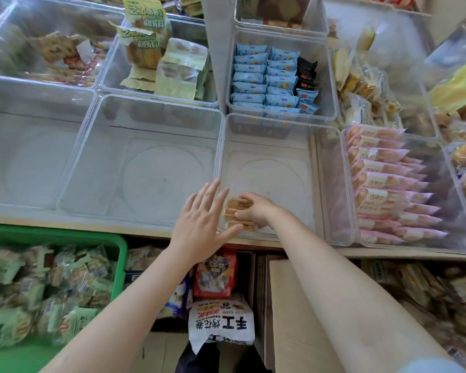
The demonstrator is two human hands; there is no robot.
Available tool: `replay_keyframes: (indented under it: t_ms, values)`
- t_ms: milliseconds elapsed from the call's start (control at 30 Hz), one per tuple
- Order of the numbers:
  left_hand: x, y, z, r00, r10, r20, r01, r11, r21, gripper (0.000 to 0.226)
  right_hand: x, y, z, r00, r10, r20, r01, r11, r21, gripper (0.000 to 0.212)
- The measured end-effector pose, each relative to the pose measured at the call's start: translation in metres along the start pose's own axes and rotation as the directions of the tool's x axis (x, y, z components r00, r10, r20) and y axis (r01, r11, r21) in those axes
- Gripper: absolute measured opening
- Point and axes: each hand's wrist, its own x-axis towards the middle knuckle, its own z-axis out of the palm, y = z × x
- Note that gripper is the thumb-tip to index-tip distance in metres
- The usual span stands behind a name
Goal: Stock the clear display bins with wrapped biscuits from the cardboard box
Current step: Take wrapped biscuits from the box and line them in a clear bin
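Several wrapped tan biscuits (238, 208) lie stacked in the near left corner of a clear display bin (269, 146) at the centre. My right hand (256, 210) curls its fingers round this small stack inside the bin. Just left of it, my left hand (202, 224) is spread flat with straight fingers, its thumb reaching under the bin's front rim; whether the fingers touch the bin wall I cannot tell. The cardboard box (285, 313) stands below the shelf edge at lower centre, partly hidden by my right forearm.
Another bare clear bin (145, 162) sits to the left. Blue packets (267, 79) fill the bin behind, pink-wrapped cakes (388, 184) the bin on the right. A green basket (119, 254) of snacks is at lower left. White and red bags (221, 321) lie below.
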Motion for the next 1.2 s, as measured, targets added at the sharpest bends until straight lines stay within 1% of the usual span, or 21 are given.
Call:
replay_keyframes:
  t_ms: [100, 200, 367, 433, 467, 533, 600, 633, 700, 767, 800, 833, 867, 900, 933, 967, 1000, 1033, 1100, 1133, 1200]
  values:
    - [0.003, 0.002, 0.0, 1.0, -0.005, 0.009, 0.004, 0.997, 0.072, 0.101, 0.004, -0.003, 0.001, 0.999, -0.037, -0.021, 0.036, 0.998, -0.054, 0.057]
    - [0.002, 0.001, 0.002, 1.0, -0.001, -0.008, 0.002, 0.996, 0.09, 0.1, 0.008, -0.001, 0.004, 0.999, -0.039, -0.014, 0.038, 0.996, -0.079, 0.059]
    - [0.003, 0.003, -0.001, 1.0, -0.001, -0.007, 0.002, 0.996, 0.091, 0.097, 0.006, 0.001, 0.006, 1.0, -0.019, -0.006, 0.018, 0.979, -0.205, 0.07]
    - [0.001, 0.004, -0.004, 1.0, -0.008, 0.02, 0.006, 0.996, 0.086, 0.096, -0.004, 0.002, 0.003, 0.997, -0.01, -0.071, -0.002, 0.985, -0.174, 0.073]
    - [0.0, 0.005, -0.006, 0.999, -0.019, 0.036, 0.016, 0.997, 0.074, 0.094, -0.014, 0.002, -0.001, 0.993, -0.034, -0.115, 0.018, 0.989, -0.144, 0.071]
    - [-0.002, 0.013, -0.012, 0.999, -0.027, 0.04, 0.026, 0.999, 0.025, 0.088, -0.046, 0.002, -0.011, 0.969, -0.132, -0.21, 0.119, 0.99, -0.073, 0.061]
    - [-0.008, 0.033, -0.016, 0.999, 0.016, -0.029, -0.018, 0.998, -0.057, 0.075, -0.091, 0.009, -0.022, 0.905, -0.235, -0.354, 0.261, 0.965, 0.029, 0.043]
    - [-0.013, 0.049, -0.018, 0.996, 0.042, -0.076, -0.051, 0.991, -0.127, 0.067, -0.116, 0.017, -0.026, 0.853, -0.264, -0.451, 0.33, 0.941, 0.073, 0.035]
    - [-0.021, 0.089, -0.021, 0.99, 0.068, -0.123, -0.103, 0.944, -0.314, 0.054, -0.166, 0.042, -0.032, 0.704, -0.252, -0.664, 0.426, 0.898, 0.111, 0.023]
    - [-0.028, 0.134, -0.024, 0.991, 0.095, -0.096, -0.129, 0.879, -0.458, 0.052, -0.203, 0.077, -0.033, 0.522, -0.124, -0.844, 0.441, 0.886, 0.143, 0.019]
    - [-0.031, 0.156, -0.024, 0.99, 0.12, -0.074, -0.141, 0.855, -0.5, 0.053, -0.215, 0.098, -0.032, 0.451, -0.036, -0.892, 0.411, 0.895, 0.172, 0.019]
    - [-0.035, 0.176, -0.022, 0.988, 0.146, -0.054, -0.152, 0.839, -0.523, 0.055, -0.225, 0.118, -0.03, 0.407, 0.041, -0.912, 0.361, 0.911, 0.202, 0.018]
    - [-0.039, 0.194, -0.019, 0.985, 0.168, -0.029, -0.158, 0.837, -0.524, 0.059, -0.23, 0.138, -0.028, 0.392, 0.097, -0.915, 0.292, 0.93, 0.224, 0.017]
    - [-0.042, 0.208, -0.015, 0.983, 0.186, 0.002, -0.16, 0.852, -0.498, 0.064, -0.233, 0.159, -0.025, 0.406, 0.139, -0.903, 0.196, 0.952, 0.235, 0.016]
    - [-0.046, 0.219, -0.009, 0.979, 0.201, 0.035, -0.165, 0.882, -0.442, 0.069, -0.234, 0.18, -0.022, 0.439, 0.178, -0.881, 0.068, 0.971, 0.23, 0.016]
    - [-0.049, 0.227, -0.002, 0.976, 0.209, 0.057, -0.174, 0.914, -0.367, 0.073, -0.234, 0.199, -0.018, 0.485, 0.224, -0.845, -0.081, 0.974, 0.212, 0.022]
    - [-0.051, 0.231, 0.005, 0.975, 0.211, 0.063, -0.183, 0.935, -0.305, 0.075, -0.234, 0.216, -0.014, 0.537, 0.275, -0.798, -0.23, 0.957, 0.175, 0.035]
    - [-0.052, 0.232, 0.01, 0.977, 0.208, 0.051, -0.185, 0.94, -0.285, 0.076, -0.235, 0.23, -0.009, 0.583, 0.319, -0.748, -0.346, 0.93, 0.127, 0.049]
    - [-0.052, 0.232, 0.017, 0.982, 0.188, 0.019, -0.172, 0.93, -0.326, 0.075, -0.233, 0.247, 0.002, 0.636, 0.331, -0.697, -0.46, 0.888, 0.002, 0.064]
    - [-0.051, 0.232, 0.018, 0.983, 0.183, 0.016, -0.167, 0.927, -0.336, 0.075, -0.231, 0.252, 0.008, 0.651, 0.306, -0.694, -0.486, 0.871, -0.072, 0.066]
    - [-0.051, 0.232, 0.018, 0.982, 0.188, 0.015, -0.173, 0.93, -0.325, 0.073, -0.225, 0.255, 0.012, 0.653, 0.253, -0.714, -0.532, 0.824, -0.194, 0.064]
